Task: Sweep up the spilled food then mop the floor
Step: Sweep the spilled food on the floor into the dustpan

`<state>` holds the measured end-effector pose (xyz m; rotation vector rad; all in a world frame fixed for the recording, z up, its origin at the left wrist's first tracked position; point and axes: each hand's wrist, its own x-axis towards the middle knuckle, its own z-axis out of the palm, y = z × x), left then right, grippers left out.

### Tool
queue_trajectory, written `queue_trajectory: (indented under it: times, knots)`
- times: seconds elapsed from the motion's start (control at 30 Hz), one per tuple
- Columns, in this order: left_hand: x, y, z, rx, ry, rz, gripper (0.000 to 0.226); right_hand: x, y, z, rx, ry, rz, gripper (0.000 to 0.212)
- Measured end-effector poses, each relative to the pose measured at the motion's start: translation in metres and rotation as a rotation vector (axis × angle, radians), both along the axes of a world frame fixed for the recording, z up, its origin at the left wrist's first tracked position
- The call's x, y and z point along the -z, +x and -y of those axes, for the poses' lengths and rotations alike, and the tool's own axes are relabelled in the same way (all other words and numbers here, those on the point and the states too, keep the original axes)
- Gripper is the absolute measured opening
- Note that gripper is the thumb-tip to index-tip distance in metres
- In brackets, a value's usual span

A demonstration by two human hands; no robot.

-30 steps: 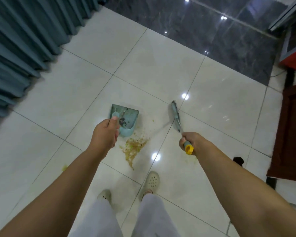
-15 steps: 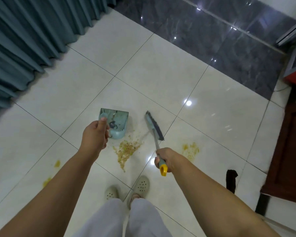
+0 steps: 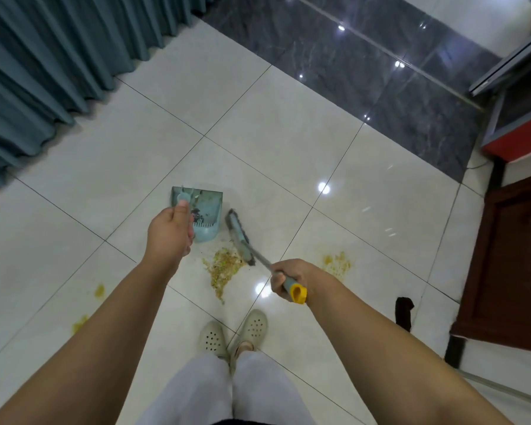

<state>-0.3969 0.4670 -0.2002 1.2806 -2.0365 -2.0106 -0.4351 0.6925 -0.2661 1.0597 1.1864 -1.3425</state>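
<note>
Your left hand [image 3: 170, 233] is curled round the handle of the pale blue dustpan [image 3: 203, 213], thumb on top. The dustpan rests on the cream tiled floor [image 3: 111, 167] with dark debris inside it; which end is its open mouth cannot be told from this view. Its long axis runs away from you.

Your right hand [image 3: 292, 279] is clenched on the grey grip of the broom [image 3: 242, 240], just below the yellow end cap [image 3: 298, 293]. The broom's long axis runs diagonally, from the cap near you up and left to the brush head. The brush head lies just right of the dustpan, its near end touching the top right edge of the main food pile [image 3: 224, 266].

Spilled food, counted: four patches. The main food pile lies on the floor just ahead of your shoes [image 3: 233, 331], between dustpan and broom, tapering toward you. A second yellow smear [image 3: 337, 262] lies right of your right hand, well apart from the brush. Two small yellow spots [image 3: 98, 290] sit left of your left forearm, the nearer one [image 3: 79, 323] closer to you.

One dustpan, one broom, two hands, two shoes.

Teal curtains [image 3: 43, 65] hang along the floor's far left edge. A band of dark grey tile [image 3: 365, 65] crosses the far right. A dark wooden door [image 3: 509, 265] and a red-edged cabinet [image 3: 515, 139] stand at the right edge. A small black object [image 3: 404, 312] lies near the door; what it is cannot be told.
</note>
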Motion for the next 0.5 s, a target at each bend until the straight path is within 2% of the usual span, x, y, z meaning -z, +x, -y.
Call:
queue_trajectory:
  times: [0.2,0.3,0.4,0.5]
  knots:
    - [0.000,0.010,0.026,-0.015,0.027,-0.001,0.040,-0.016,-0.023,-0.015,0.041,-0.007,-0.075,0.017]
    - [0.004,0.012,0.034,-0.011,0.016,0.013,0.042,-0.004,-0.047,-0.022,0.055,0.038,-0.120,0.017]
    - [0.010,0.011,0.044,-0.032,0.014,0.021,0.039,0.010,-0.073,-0.022,0.099,-0.005,-0.187,0.025]
    - [0.018,0.010,0.056,-0.060,0.004,0.042,0.038,0.027,-0.092,-0.008,0.082,0.070,-0.193,0.029]
